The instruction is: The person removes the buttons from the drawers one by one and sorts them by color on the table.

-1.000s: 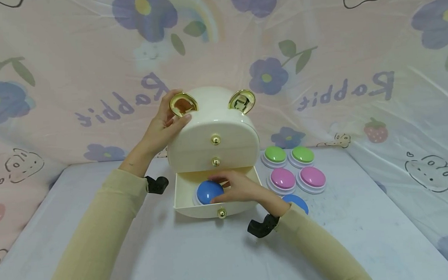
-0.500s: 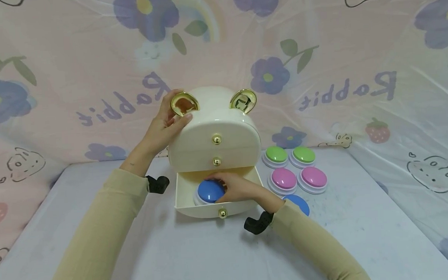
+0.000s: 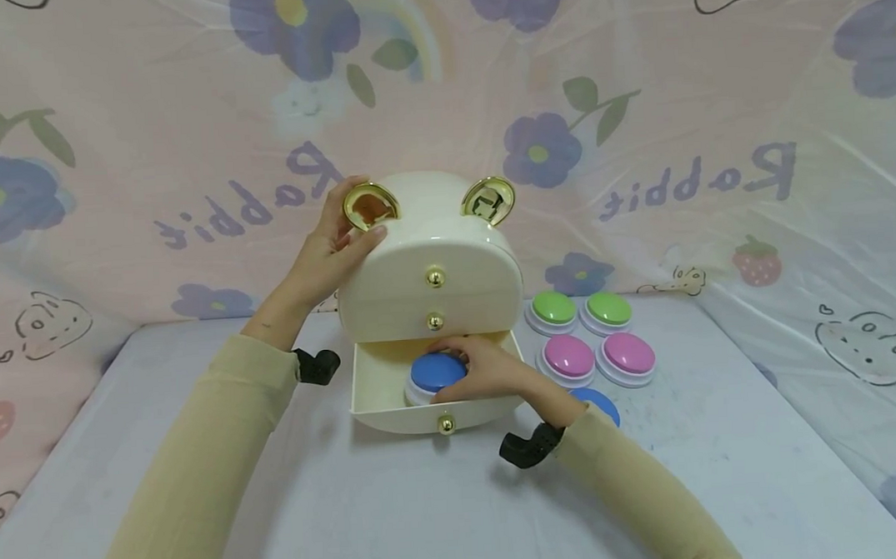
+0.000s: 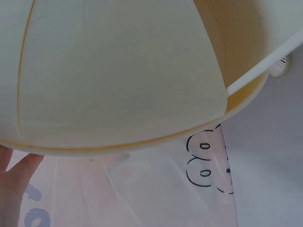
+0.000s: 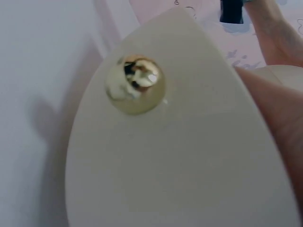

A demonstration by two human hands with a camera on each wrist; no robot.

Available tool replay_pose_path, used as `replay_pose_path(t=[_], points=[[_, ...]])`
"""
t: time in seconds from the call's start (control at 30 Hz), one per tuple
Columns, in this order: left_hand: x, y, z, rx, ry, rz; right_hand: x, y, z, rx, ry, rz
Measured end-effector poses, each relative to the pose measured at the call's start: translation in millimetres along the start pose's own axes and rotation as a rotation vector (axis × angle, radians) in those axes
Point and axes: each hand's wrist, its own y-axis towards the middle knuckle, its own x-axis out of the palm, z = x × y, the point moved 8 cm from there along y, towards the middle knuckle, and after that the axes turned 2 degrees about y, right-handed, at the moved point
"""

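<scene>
In the head view a cream drawer box [image 3: 449, 304] with gold ears and gold knobs stands on the table, its bottom drawer [image 3: 382, 419] pulled out. My left hand [image 3: 334, 247] holds the box at its upper left, fingers behind the left ear [image 3: 370, 204] and thumb in front. Inside the drawer, my right hand [image 3: 489, 369] grips a domed blue push button [image 3: 435, 372] with a white base, thumb on the near side, fingers on the far side. In the right wrist view the drawer front [image 5: 180, 156] hides most of that hand.
To the right of the box stand two green push buttons [image 3: 554, 307] and two pink push buttons [image 3: 569, 356]. A further blue push button [image 3: 598, 402] shows partly behind my right sleeve [image 3: 637, 488]. A patterned cloth [image 3: 441, 113] hangs behind the table.
My right hand has shifted the blue push button rightward inside the drawer, and more of its white base shows. My left hand keeps its place on the box.
</scene>
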Motion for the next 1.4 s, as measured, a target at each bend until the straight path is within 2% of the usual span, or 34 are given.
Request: replay_pose_path(t=[0.23, 0.43, 0.63, 0.87, 1.13, 1.4], points=[[-0.2, 0.9, -0.5, 0.003, 0.005, -0.003, -9, -10.1, 1, 0.039, 0.046, 0.043], [-0.9, 1.1, -2.2, -0.005, 0.003, -0.003, -18, -22.6, 1, 0.134, 0.055, 0.138], [0.5, 1.5, -1.6, 0.002, -0.001, -0.005, -26, -33.6, -2, 0.158, 0.082, 0.227], [-0.2, 1.3, -1.6, 0.006, 0.003, 0.001, -38, -48.2, -6, 0.1, 0.102, 0.361], [-1.6, 1.3, -0.7, 0.025, 0.005, 0.004, -46, -62.0, -7, 0.088, 0.121, 0.414], [-0.3, 1.4, -2.3, 0.015, -0.013, 0.007, -53, -77.4, -3, -0.004, 0.081, 0.512]])
